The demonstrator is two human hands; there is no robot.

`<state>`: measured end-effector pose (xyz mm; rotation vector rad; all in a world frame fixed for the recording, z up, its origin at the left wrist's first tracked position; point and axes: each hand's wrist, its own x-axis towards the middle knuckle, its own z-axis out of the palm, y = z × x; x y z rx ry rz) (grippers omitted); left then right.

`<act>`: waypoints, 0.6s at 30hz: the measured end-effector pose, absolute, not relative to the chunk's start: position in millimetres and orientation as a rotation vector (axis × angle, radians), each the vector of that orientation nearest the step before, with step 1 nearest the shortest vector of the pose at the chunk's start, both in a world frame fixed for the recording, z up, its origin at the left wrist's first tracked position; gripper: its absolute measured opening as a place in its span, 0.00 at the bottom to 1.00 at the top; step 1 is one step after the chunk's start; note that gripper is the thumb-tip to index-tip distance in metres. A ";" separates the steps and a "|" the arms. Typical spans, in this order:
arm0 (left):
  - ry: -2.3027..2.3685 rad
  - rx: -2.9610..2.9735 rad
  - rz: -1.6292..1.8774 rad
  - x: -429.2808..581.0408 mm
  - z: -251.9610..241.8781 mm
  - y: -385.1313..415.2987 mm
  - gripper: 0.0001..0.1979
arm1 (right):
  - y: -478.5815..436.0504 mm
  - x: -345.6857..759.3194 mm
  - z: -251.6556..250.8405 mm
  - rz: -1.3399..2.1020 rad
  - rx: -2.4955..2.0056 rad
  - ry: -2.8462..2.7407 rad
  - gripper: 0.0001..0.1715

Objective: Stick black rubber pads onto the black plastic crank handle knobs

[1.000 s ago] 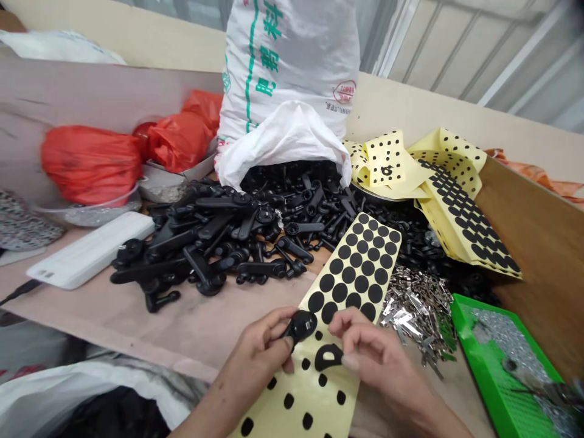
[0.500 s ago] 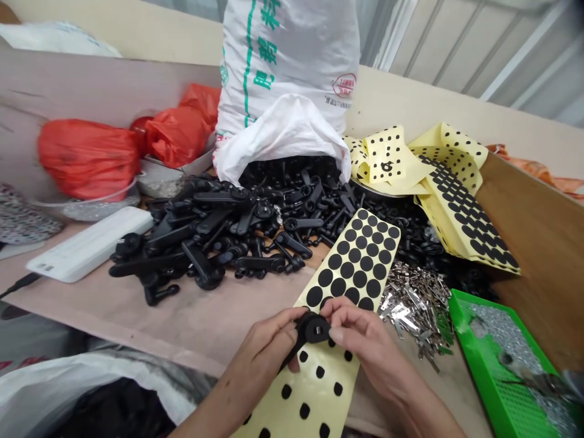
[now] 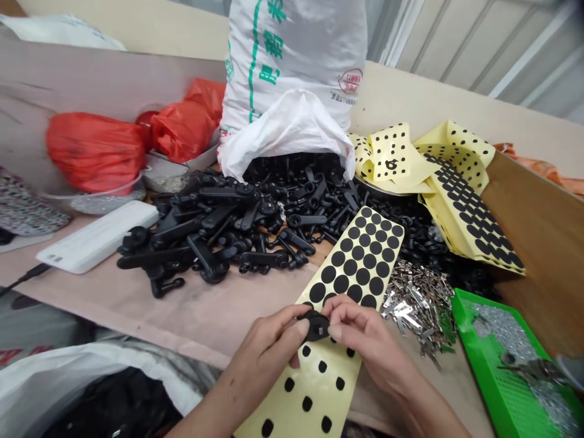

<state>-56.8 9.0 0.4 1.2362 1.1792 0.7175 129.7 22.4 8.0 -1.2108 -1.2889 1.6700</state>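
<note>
My left hand (image 3: pixel 271 344) is closed on a black plastic part (image 3: pixel 317 329), its thumb lying over the part's near side. A round end with a small metal piece in a slot faces up. From the right, my right hand (image 3: pixel 360 331) pinches at the rim of that round end; whether a sticker is between its fingers I cannot tell. Beneath both hands lies a yellow sheet of round black stickers (image 3: pixel 337 401). Full discs cover its far half, and small black dots show on the near half.
Black crank-like parts (image 3: pixel 210 225) spill from a white woven sack (image 3: pixel 292 131). Right of the sheet are metal strips (image 3: pixel 420 304) and a green tray (image 3: pixel 477 371) of small metal pieces. More sticker sheets (image 3: pixel 474 213) lie behind. A white power bank (image 3: pixel 98 236) and red bags (image 3: pixel 95 149) sit left.
The black part has tilted, so its round end looks flatter, and my left thumb has moved onto it. My right fingers stay at its edge. The whole view has shifted slightly.
</note>
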 end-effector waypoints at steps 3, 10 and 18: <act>1.151 1.241 0.750 -54.8 -5.4 9.2 0.17 | 22.2 127.6 9.4 1.638 -1.220 -1.322 0.07; 1.224 1.401 0.784 -52.5 -15.9 4.8 0.14 | 25.2 122.4 12.9 1.528 -1.305 -1.403 0.08; 1.278 1.519 0.906 -54.3 -19.5 -4.9 0.14 | 25.9 119.9 2.8 1.449 -1.352 -1.465 0.09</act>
